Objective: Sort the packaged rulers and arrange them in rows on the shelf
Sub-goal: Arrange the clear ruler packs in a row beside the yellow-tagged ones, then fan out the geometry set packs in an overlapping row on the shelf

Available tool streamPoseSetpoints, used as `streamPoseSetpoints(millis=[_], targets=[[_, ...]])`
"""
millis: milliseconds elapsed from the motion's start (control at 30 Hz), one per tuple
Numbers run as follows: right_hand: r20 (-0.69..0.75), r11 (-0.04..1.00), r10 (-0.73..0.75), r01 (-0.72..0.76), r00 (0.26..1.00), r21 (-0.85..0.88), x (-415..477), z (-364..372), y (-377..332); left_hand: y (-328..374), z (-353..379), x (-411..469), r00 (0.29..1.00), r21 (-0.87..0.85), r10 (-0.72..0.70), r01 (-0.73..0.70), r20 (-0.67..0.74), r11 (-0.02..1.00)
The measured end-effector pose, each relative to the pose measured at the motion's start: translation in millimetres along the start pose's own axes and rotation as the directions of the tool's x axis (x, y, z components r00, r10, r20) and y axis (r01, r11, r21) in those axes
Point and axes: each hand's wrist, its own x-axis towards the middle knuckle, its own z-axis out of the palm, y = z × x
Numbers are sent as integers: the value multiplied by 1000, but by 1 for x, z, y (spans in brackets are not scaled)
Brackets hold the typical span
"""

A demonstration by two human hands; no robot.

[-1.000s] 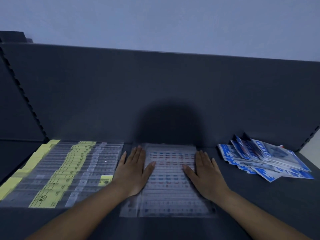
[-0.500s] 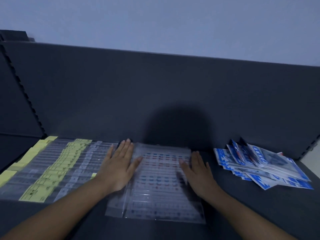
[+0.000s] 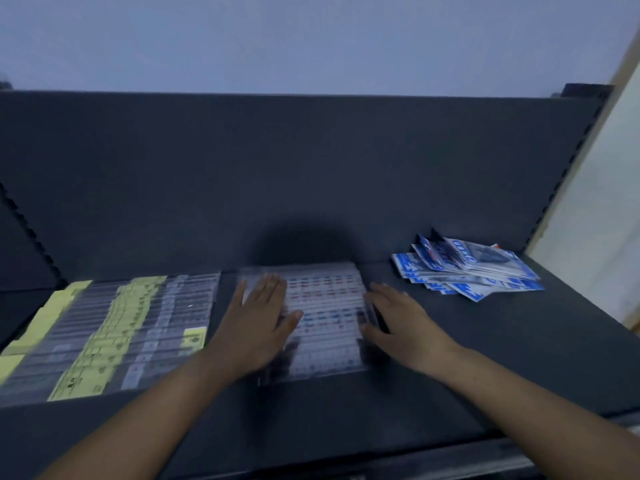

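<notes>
1. While both hands lie flat on the middle batch, the dark grey flat shelf board [image 3: 519,358] spans the whole view w/ all the stock on it, closed behind by a dark grey upright back panel [image 3: 311,168].
2. Left section: a wide row of clear-sleeved rulers w/ yellow paper labels [image 3: 114,327], laid side by side & overlapping, running front to back. Its right edge sits just beside the middle batch, w/ a narrow strip of bare board between them.
3. Centre: the batch of clear plastic-packaged rulers w/ small red & blue markings [image 3: 325,317] lies flat on the board, far end near the back panel. It's blurred, so single packs can't be told apart.
4. Right, well apart from the centre batch: a loose heap of blue-and-white printed packets [image 3: 467,271], fanned & unaligned, close to the back panel.
5. Left hand [image 3: 256,327]: palm down on the left part of the centre batch, fingers straight & slightly spread, thumb pointing right. Nothing gripped.
6. Right hand [image 3: 401,327]: palm down at the batch's right edge, fingers straight, thumb reaching onto the plastic. Nothing gripped.
</notes>
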Motion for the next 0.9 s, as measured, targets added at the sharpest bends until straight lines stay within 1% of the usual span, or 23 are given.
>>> streamPoseSetpoints(millis=[100,133,200,267,367,400,467,533,600,700,800,867,900], targets=[[-110,999,-43,43,993,5,-13,2,-3,15,6,-9,999,-4,38,-38,30,999],[-131,999,-42,43,990,3,-18,1,-2,20,7,-11,998,-12,47,-47,44,999],[-124,999,-6,1,992,-36,-27,-1,2,29,10,-16,996,-7,61,-61,69,998],[-42,993,55,-59,998,-102,-34,2,8,34,15,-17,994,-4,46,-46,96,999],[174,983,168,-153,970,-98,-42,15,4,37,23,-16,988,-31,-24,29,154,999],[199,983,172,-155,965,-98,-44,20,1,38,24,-15,984,-46,-46,55,172,997],[189,986,148,-130,971,-106,-45,28,-5,42,24,-13,979,-60,-83,96,185,994],[170,993,95,-81,981,-87,-46,31,-7,49,23,-10,982,-58,-117,127,150,990],[200,999,38,-31,979,-41,-47,28,-3,61,19,-5,982,-61,-139,147,125,987],[227,1000,9,-8,974,-6,-43,11,18,86,15,13,982,-39,-146,152,118,988],[143,998,-66,64,988,16,-34,-11,61,119,14,37,988,-9,-136,137,78,991],[28,984,-169,167,985,55,-28,-25,97,143,15,53,993,-32,-109,110,51,993],[-68,971,-230,234,971,50,-27,-34,114,155,15,60,996,-53,-84,86,36,995]])
